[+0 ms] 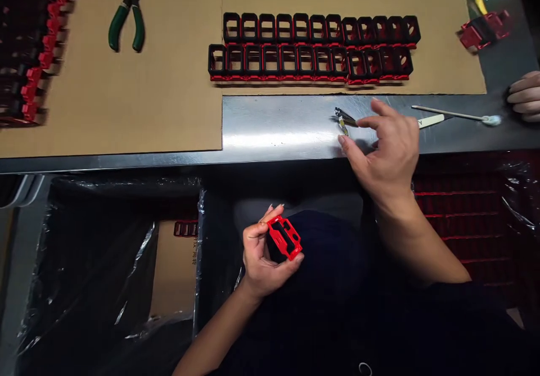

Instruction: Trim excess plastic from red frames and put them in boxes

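My left hand (268,258) is closed around a red and black plastic housing (286,238), held in front of my body below the table edge. My right hand (390,145) is over the metal tabletop with its thumb and forefinger spread. Between those two fingertips lies a nail clipper (346,119); whether a fingertip touches it I cannot tell. Partly behind the right hand is a white-handled tool (431,121), and beside it a thin stick with a white tip (459,113).
Two rows of black and red housings (288,61) stand on cardboard (177,100). Green-handled cutters (126,19) lie left. More housings (31,92) fill the far left. Lined bins (105,263) sit below the table edge. Another person's hand (525,96) rests at right, near another housing (483,30).
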`<state>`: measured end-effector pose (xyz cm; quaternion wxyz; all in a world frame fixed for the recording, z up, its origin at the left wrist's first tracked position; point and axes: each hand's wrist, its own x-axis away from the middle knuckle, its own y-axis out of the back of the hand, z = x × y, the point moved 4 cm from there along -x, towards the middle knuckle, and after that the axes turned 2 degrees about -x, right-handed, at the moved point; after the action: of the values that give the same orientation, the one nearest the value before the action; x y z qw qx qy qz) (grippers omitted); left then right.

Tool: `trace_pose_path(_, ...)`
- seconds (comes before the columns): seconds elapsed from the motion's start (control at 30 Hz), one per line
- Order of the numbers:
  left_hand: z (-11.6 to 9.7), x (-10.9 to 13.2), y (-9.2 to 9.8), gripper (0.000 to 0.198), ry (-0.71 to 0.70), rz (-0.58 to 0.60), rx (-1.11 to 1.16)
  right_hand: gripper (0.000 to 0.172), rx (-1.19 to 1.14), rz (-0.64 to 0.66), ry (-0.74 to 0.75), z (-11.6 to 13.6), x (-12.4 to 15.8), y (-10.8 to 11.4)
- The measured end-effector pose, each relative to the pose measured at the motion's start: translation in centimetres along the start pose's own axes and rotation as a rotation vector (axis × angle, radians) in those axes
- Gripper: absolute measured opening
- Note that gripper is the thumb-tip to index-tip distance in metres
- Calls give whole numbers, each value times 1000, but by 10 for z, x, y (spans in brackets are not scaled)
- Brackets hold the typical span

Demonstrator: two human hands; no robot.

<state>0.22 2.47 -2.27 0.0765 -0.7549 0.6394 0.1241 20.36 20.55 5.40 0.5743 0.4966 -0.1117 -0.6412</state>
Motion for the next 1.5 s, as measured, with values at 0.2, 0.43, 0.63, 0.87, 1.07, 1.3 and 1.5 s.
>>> trace_pose_path(0.2, -2, -2, -4, 71, -68, 27, -82, 12, -583, 563, -250, 39, 61, -5)
trace_pose_path(0.43, -8, -6, -12, 74, -231, 114, -325, 19, -802, 970, -537, 53, 104, -26)
trace_pose_path(0.63, -13, -6, -13, 74, -311, 151, -428, 13, -775, 952, -559, 55, 107, -26)
trace_pose_path(0.87, -13, -4, -12, 75, -327, 164, -447, 15, -754, 1020, -533, 55, 105, -23)
trace_pose_path(1.07, -13, -5, -12, 74, -317, 168, -400, 14, -725, 1052, -495, 56, 101, -20)
trace_pose_path(1.3, -15, -7, -10, 77, -317, 176, -407, 22, -776, 1117, -389, 55, 95, -16)
trace_pose_path(1.5, -17, -8, -10, 75, -319, 177, -427, 23, -828, 1159, -433, 54, 95, -16)
